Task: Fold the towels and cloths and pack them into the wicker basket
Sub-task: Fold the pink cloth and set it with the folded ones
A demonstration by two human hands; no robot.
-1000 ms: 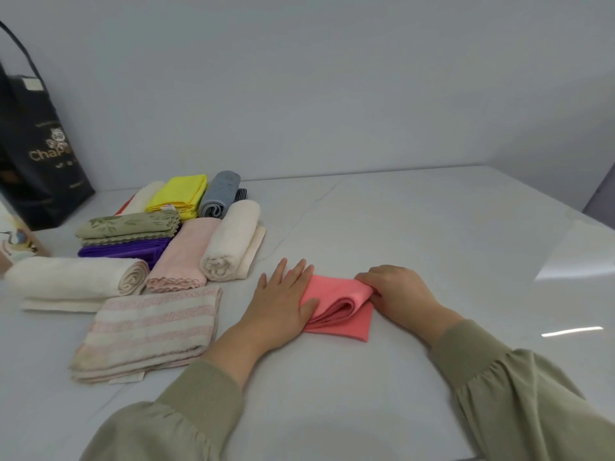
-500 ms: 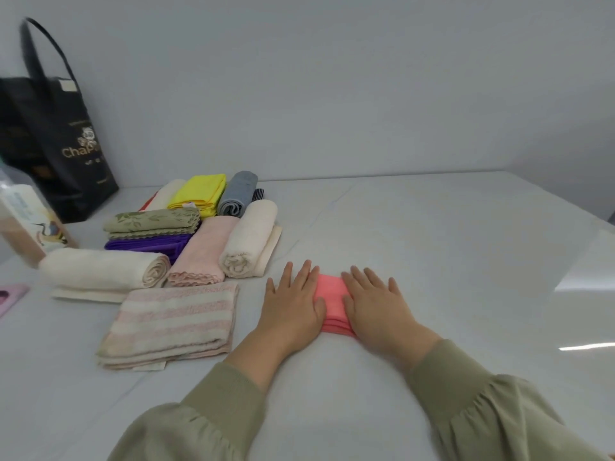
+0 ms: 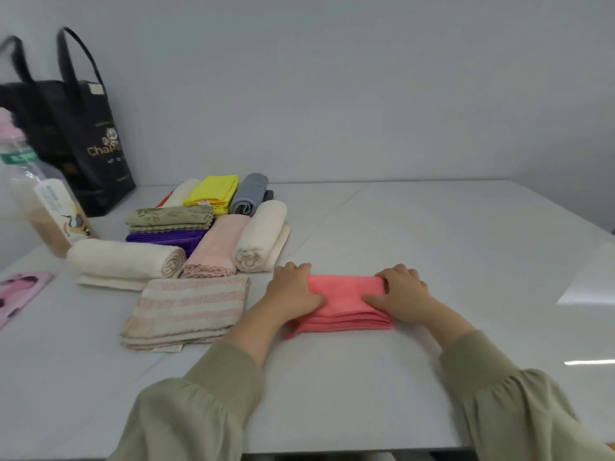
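On the head camera I see the left hand [image 3: 293, 291] and right hand [image 3: 404, 294] each gripping one end of the folded coral-pink cloth [image 3: 342, 302], fingers curled over its far edge and thumbs pressed on top. The cloth lies between them on the glossy white table [image 3: 432, 234]. A folded pink-and-beige striped towel [image 3: 186, 309] sits just left of the left hand.

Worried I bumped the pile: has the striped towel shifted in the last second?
No. The striped towel still lies just in front of the long rolled cream towel and the pink towel; only the view shifted.
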